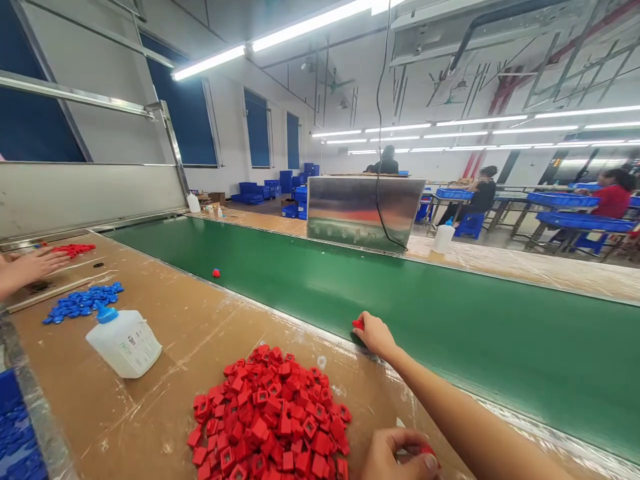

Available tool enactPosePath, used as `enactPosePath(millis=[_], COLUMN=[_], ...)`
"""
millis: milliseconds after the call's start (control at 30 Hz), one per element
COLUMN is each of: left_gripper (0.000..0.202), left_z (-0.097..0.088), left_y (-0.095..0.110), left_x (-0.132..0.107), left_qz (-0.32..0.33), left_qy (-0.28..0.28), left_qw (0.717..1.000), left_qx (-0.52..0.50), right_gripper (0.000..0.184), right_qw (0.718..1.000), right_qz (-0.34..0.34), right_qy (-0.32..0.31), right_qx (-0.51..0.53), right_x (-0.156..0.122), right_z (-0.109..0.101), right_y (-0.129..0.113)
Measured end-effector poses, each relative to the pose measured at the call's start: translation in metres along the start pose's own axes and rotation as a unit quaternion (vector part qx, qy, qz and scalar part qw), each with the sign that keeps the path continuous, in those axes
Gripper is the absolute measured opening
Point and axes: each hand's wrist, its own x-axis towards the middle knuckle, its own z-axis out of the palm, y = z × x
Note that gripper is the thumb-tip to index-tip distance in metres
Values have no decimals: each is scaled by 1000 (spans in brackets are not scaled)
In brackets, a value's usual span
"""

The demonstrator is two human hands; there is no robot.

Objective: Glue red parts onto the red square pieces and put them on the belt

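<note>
My right hand reaches over the near edge of the green conveyor belt, its fingertips pinched on a small red plastic piece. Low in the view, my left hand is curled around another red piece, partly hidden by the fingers. To its left, a big heap of red block-like pieces with square openings covers part of the brown tabletop. Farther along the belt lies a small red and blue piece.
A white bottle with a blue cap lies tilted beside blue pieces. A co-worker's hand is at far left near red pieces. Across the belt stand a metal panel and another bottle. People sit farther back.
</note>
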Motion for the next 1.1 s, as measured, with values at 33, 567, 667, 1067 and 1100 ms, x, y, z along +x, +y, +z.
enactPosePath(millis=[33,567,667,1067,1100], left_gripper=[73,42,34,42,41], left_z=[1,22,22,19,19], left_y=[6,53,46,-49,-49], left_x=[-2,-44,-87,-193,-192], left_qz=[2,26,22,-26,-23], left_qy=[-5,-132,-135,-123,-130], left_qw=[1000,990,988,991,990], left_qx=[7,43,66,40,40], right_gripper=[19,45,38,24,23], right_qw=[1000,961,963,984,983], right_qz=[-3,17,9,-106,-114], right_qy=[-1,88,89,129,129], right_qx=[20,261,255,70,60], right_x=[-5,-358,-394,-412,-412], right_z=[-7,-142,-122,-93,-92], right_y=[3,115,127,117,116])
